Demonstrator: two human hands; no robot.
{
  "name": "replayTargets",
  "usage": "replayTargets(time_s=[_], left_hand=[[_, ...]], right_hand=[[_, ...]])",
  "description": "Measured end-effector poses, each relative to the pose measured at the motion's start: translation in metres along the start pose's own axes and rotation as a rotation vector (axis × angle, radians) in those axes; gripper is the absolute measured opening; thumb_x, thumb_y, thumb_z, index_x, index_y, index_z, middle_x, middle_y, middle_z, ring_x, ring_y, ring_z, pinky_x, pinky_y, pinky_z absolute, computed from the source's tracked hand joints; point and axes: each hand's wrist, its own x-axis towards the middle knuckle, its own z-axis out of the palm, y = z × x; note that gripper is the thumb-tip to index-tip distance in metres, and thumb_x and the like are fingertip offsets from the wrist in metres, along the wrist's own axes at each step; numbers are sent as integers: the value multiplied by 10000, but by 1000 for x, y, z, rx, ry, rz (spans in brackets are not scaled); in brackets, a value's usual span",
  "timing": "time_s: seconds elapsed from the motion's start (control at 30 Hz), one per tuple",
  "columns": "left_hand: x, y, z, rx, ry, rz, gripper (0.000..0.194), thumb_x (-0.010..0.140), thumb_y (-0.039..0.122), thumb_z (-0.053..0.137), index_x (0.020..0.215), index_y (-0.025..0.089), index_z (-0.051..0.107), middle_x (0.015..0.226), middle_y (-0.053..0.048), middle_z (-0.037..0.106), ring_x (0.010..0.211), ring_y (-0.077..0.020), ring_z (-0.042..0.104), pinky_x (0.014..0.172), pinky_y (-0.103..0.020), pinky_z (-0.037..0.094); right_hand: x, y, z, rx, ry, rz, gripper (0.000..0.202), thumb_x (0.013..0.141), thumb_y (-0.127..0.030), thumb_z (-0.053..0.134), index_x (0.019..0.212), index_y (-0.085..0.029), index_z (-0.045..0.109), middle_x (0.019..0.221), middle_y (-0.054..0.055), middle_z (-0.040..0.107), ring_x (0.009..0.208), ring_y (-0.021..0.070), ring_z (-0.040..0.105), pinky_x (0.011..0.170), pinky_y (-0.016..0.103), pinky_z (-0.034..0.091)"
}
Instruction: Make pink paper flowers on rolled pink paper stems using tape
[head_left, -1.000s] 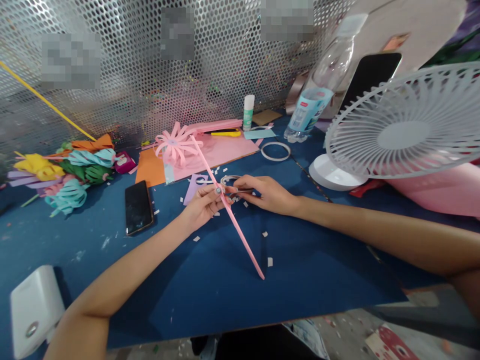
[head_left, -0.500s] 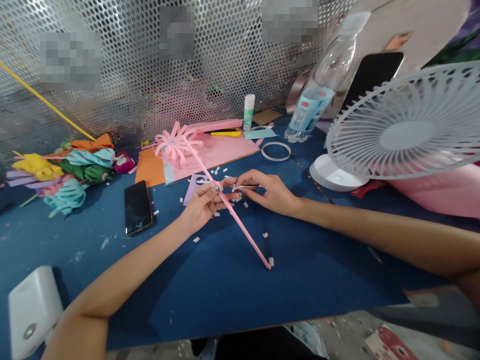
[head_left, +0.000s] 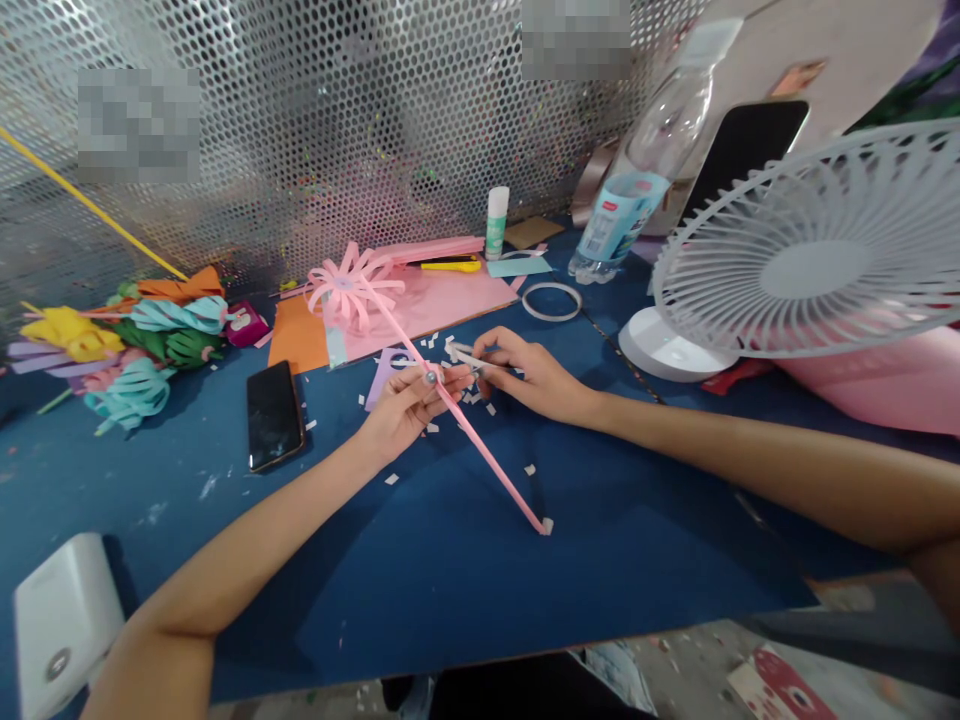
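My left hand (head_left: 401,410) is closed around the pink stem (head_left: 487,460) of a paper flower. The flower's fringed pink head (head_left: 352,287) lies at the far end, over the pink sheet, and the stem slants down toward the front right. Just right of it, my right hand (head_left: 536,378) pinches a thin whitish strip (head_left: 469,358) whose exact kind I cannot make out. The strip's tip points left, close to my left fingertips. Small white paper scraps (head_left: 491,409) lie scattered beneath both hands. Partly behind the left hand is a purple paper piece (head_left: 380,376).
Paper flowers (head_left: 150,330) and a phone (head_left: 276,415) lie left. Behind the hands are a pink sheet (head_left: 450,300), a yellow cutter (head_left: 450,266) and a glue stick (head_left: 496,222). A tape ring (head_left: 551,317), bottle (head_left: 622,215) and fan (head_left: 810,270) stand right. A white device (head_left: 69,620) sits front left.
My right hand has turned slightly, and the whitish strip now points up and left, farther out of the fingers. The left hand and the flower have barely moved.
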Motion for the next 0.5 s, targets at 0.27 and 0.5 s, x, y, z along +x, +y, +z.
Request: replayTargets(time_s=[0.27,0.5], left_hand=[[-5,-2,7,49,17,80,227,675,310,850,769,152,718,864,-61,769,901,-224,739,755,-241,603],[-6,-3,14,69,95,136,205,695,310,822,817,165,744,921,-72,769,880,-237,741,774,-300,610]], right_hand=[[6,8,-2,-22,-59,-8,251,977,-295,390,750,-192,420,620,-48,477,548,83,450,571,220,357],[5,10,-2,-133,-98,-80,226,984,-286,352,787,-194,415,644,-43,412,573,92,407,567,218,327]])
